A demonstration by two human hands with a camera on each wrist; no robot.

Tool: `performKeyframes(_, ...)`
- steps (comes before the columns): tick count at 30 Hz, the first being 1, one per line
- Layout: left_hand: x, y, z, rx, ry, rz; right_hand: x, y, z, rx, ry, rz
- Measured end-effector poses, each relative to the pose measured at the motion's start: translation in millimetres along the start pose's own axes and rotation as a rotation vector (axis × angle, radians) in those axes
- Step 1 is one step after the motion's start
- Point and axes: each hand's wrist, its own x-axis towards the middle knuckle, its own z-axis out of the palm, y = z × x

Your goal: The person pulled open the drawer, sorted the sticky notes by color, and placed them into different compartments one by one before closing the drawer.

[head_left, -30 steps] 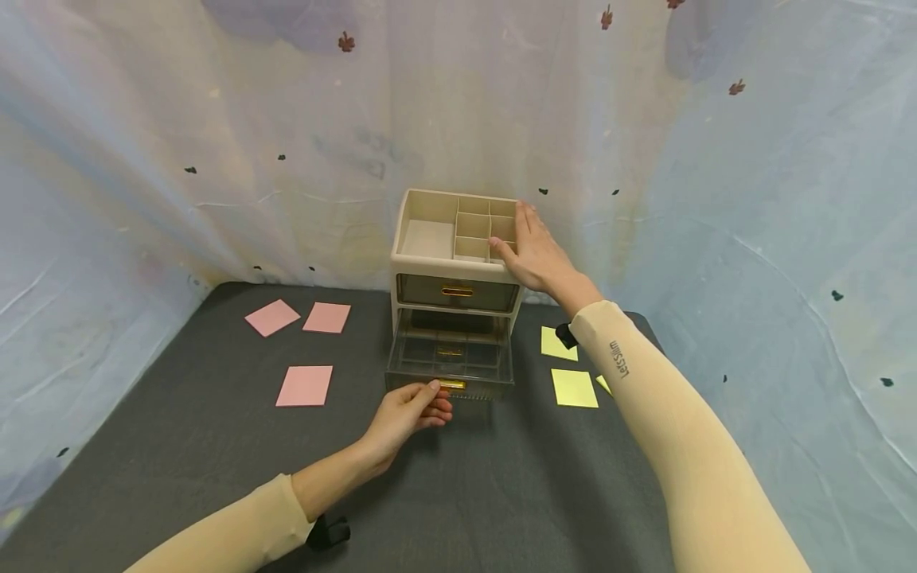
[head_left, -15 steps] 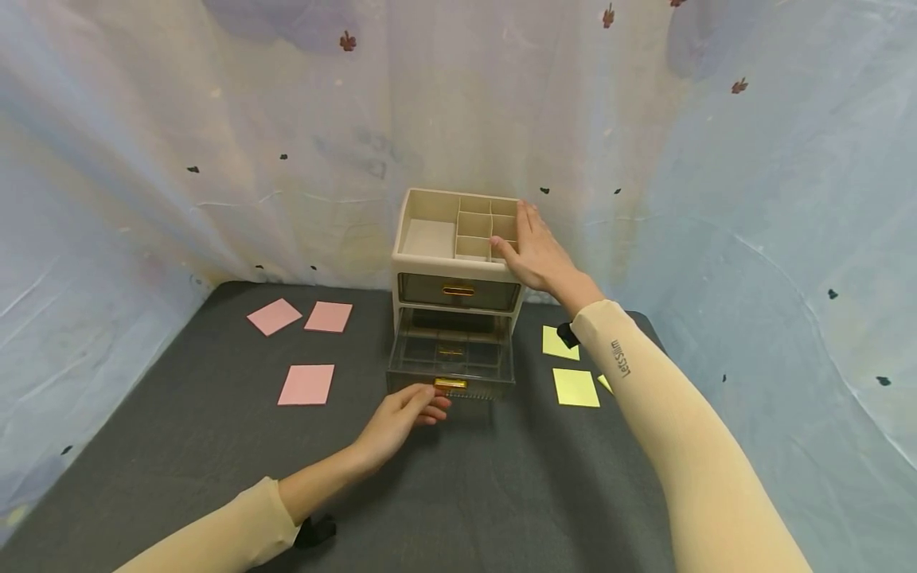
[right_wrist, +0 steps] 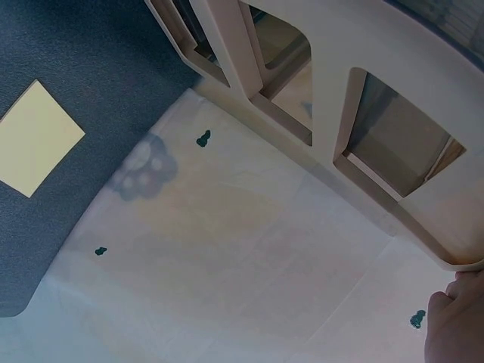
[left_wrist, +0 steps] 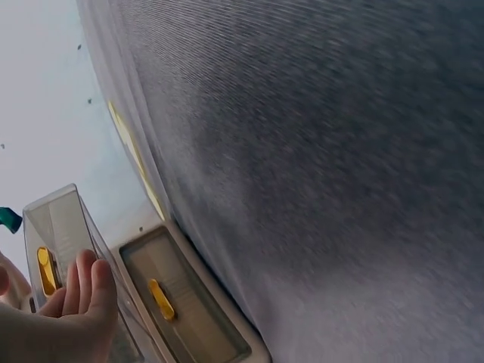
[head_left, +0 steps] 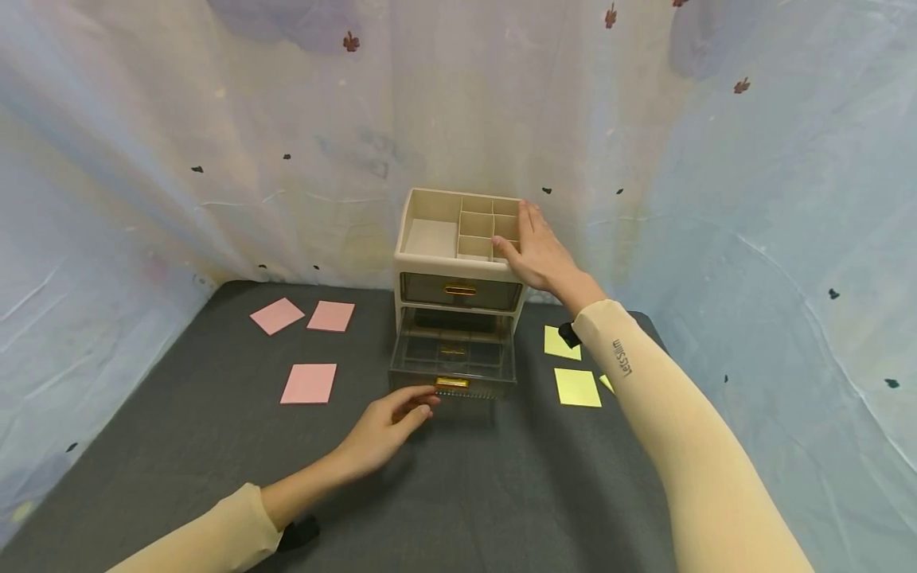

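Note:
A beige desktop drawer organizer [head_left: 437, 262] stands at the back of the table in the head view. Its middle drawer [head_left: 415, 376], clear grey plastic with a gold handle [head_left: 453, 383], is pulled out. The upper drawer [head_left: 430, 288] is closed. Just left of and below the gold handle is my left hand [head_left: 383, 426], fingers loosely bent, holding nothing. In the left wrist view those fingers [left_wrist: 102, 291] lie by the drawer front. My right hand [head_left: 542, 253] rests on the organizer's top right edge, fingers straight, thumb over the small compartments. The right wrist view shows the organizer's side openings.
Pink sticky-note pads [head_left: 308, 383] lie on the dark table [head_left: 215, 446] left of the organizer. Yellow ones [head_left: 577, 387] lie on the right, one partly hidden by my right sleeve. A patterned curtain [head_left: 458, 95] hangs behind the table.
My left hand has let go of the gold handle and drawn back to the left and slightly down. The drawer stays pulled out; my right hand keeps its place on the organizer.

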Motion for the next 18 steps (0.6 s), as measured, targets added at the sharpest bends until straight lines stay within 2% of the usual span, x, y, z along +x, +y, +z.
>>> performKeyframes(5, -4.2, -4.8, -9.3, 0.051, -0.003, 0.048, -0.1, -0.5, -0.3, -0.004, -0.002, 0.002)
performKeyframes(14, -11.2, -13.6, -27.4, 0.143, 0.041, 0.131, -0.6, 0.4, -1.4, -0.006, -0.001, 0.001)
performKeyframes(18, -13.6, -16.8, -35.1, 0.168, 0.048, 0.143, -0.8, 1.4, -2.2, -0.011, 0.000, 0.002)
